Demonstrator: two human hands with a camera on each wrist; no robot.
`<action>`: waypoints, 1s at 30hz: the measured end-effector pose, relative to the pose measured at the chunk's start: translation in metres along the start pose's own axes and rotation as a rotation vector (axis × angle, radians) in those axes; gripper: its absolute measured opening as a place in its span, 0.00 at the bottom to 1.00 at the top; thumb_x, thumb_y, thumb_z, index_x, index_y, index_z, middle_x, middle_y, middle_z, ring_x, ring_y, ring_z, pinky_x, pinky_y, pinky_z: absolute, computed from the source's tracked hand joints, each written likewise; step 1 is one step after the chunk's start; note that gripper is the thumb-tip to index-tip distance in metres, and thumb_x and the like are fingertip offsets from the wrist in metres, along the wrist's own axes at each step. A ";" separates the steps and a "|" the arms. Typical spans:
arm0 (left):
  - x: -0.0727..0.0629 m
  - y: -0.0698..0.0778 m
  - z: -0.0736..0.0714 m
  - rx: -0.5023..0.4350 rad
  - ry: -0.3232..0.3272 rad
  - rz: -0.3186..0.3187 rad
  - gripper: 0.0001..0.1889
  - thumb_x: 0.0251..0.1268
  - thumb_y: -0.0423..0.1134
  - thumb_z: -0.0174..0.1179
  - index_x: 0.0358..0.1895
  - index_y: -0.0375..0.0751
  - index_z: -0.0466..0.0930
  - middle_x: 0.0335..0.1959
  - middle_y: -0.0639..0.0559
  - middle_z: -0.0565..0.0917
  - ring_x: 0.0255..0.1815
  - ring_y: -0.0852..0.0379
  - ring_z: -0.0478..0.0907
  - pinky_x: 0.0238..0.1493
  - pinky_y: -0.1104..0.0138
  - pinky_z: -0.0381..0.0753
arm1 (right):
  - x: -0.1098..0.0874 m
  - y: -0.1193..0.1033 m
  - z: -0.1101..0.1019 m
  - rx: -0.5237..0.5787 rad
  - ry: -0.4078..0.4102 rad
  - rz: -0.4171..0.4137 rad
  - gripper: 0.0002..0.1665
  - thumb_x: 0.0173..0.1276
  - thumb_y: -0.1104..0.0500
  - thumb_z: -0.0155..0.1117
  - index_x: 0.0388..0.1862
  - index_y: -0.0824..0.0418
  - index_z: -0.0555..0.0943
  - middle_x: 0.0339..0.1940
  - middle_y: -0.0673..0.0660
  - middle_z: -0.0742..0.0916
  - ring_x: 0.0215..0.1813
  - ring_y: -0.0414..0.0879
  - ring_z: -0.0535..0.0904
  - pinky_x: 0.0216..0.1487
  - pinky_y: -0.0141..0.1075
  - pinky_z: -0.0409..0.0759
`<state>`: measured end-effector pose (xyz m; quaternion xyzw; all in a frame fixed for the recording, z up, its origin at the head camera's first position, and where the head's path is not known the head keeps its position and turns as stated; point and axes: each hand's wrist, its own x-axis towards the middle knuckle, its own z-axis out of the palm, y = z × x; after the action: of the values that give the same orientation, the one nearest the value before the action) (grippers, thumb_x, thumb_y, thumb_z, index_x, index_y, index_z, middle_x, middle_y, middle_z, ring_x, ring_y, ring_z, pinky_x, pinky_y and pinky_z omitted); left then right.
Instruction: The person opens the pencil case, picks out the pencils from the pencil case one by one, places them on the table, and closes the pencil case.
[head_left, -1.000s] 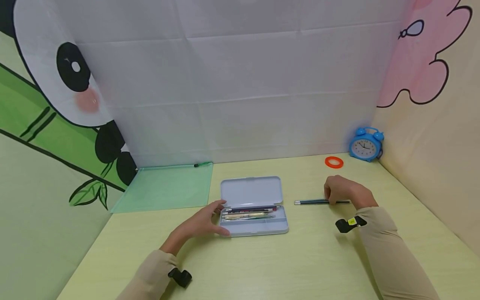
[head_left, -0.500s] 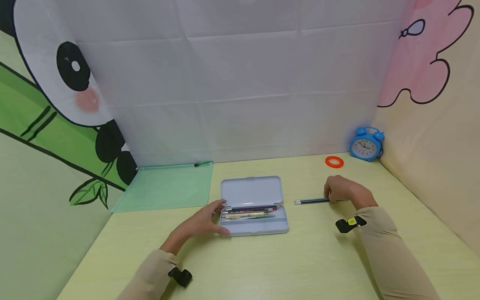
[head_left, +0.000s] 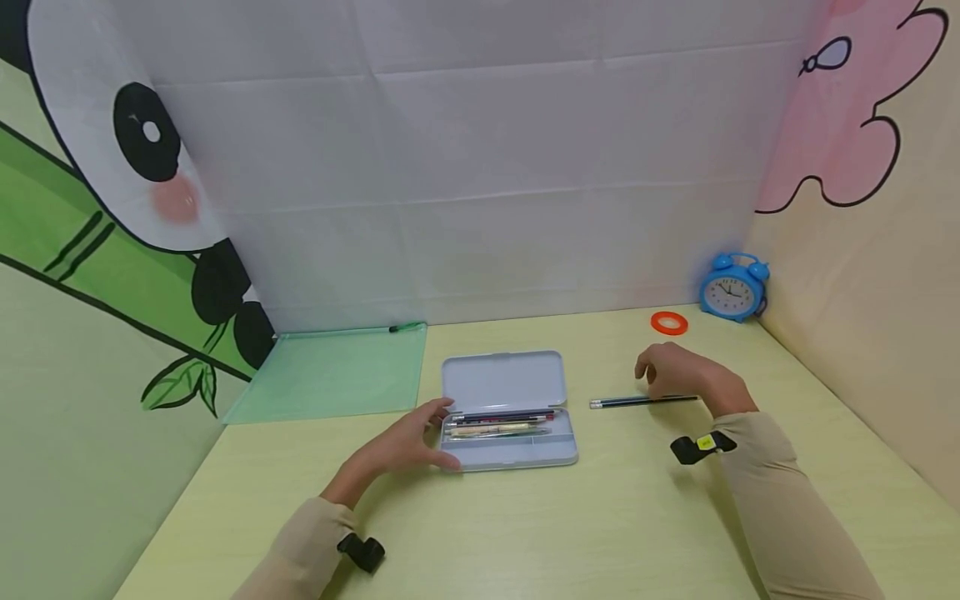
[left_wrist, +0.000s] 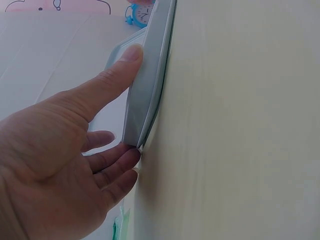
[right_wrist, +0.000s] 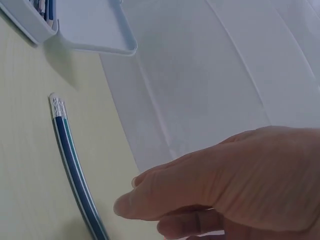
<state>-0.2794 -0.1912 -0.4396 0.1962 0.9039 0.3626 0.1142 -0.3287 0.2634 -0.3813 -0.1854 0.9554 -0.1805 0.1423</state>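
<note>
An open pale-blue pencil case [head_left: 517, 454] lies on the table with several pencils and pens [head_left: 495, 428] in its near half. My left hand [head_left: 408, 442] holds its left end, thumb at the front wall and fingers at the back corner; the left wrist view shows the thumb [left_wrist: 112, 77] on the case's side. To the right lies a dark blue pencil [head_left: 626, 402] with a teal stripe and a silver-coloured end. My right hand [head_left: 686, 372] is just above and behind it, fingers bent loosely and holding nothing. In the right wrist view the fingertips [right_wrist: 127, 205] are apart from the pencil.
A blue alarm clock [head_left: 729, 287] stands in the back right corner beside an orange-red ring [head_left: 669, 323]. At the back left lies a green translucent sheet or pouch [head_left: 337, 375] with a small dark-and-green piece at its far corner. A pale cloth backdrop [head_left: 487, 183] closes off the rear.
My right hand's fingers have come up off the pencil and shifted slightly left and back, uncovering more of it. The left hand and the case have stayed put.
</note>
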 end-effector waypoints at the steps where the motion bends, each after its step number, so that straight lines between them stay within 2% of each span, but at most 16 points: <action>1: 0.000 0.000 0.000 0.002 0.002 0.001 0.55 0.43 0.52 0.82 0.75 0.39 0.61 0.61 0.46 0.75 0.61 0.48 0.71 0.68 0.47 0.67 | 0.000 -0.003 -0.001 0.006 0.005 -0.011 0.18 0.62 0.69 0.68 0.51 0.69 0.83 0.38 0.57 0.84 0.39 0.51 0.77 0.45 0.44 0.81; 9: 0.001 0.000 -0.001 -0.011 -0.006 0.007 0.56 0.43 0.52 0.82 0.75 0.39 0.60 0.61 0.46 0.75 0.62 0.47 0.71 0.68 0.48 0.67 | -0.003 -0.032 -0.002 -0.003 0.024 -0.073 0.17 0.63 0.68 0.68 0.52 0.68 0.83 0.41 0.59 0.85 0.41 0.49 0.79 0.46 0.42 0.82; 18: 0.001 0.001 -0.001 -0.011 -0.004 0.006 0.56 0.42 0.52 0.82 0.75 0.38 0.60 0.61 0.45 0.75 0.62 0.47 0.71 0.68 0.48 0.67 | -0.003 -0.062 0.005 -0.043 0.060 -0.235 0.10 0.64 0.66 0.70 0.45 0.64 0.85 0.39 0.56 0.87 0.40 0.47 0.80 0.46 0.41 0.82; 24: 0.000 0.002 -0.002 -0.017 -0.004 0.009 0.56 0.43 0.51 0.82 0.75 0.38 0.60 0.61 0.45 0.75 0.62 0.47 0.70 0.68 0.47 0.66 | 0.002 -0.081 0.018 -0.024 0.083 -0.305 0.08 0.64 0.67 0.71 0.42 0.63 0.85 0.39 0.55 0.86 0.43 0.51 0.81 0.47 0.41 0.81; 30: -0.001 0.002 -0.001 -0.016 -0.007 0.013 0.55 0.43 0.51 0.81 0.75 0.37 0.60 0.60 0.45 0.75 0.61 0.47 0.71 0.68 0.48 0.67 | 0.010 -0.099 0.042 -0.025 0.138 -0.438 0.11 0.64 0.68 0.69 0.45 0.66 0.85 0.41 0.56 0.87 0.45 0.54 0.82 0.49 0.42 0.81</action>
<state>-0.2781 -0.1913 -0.4372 0.2026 0.8991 0.3700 0.1167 -0.2937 0.1609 -0.3819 -0.3774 0.9019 -0.2076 0.0319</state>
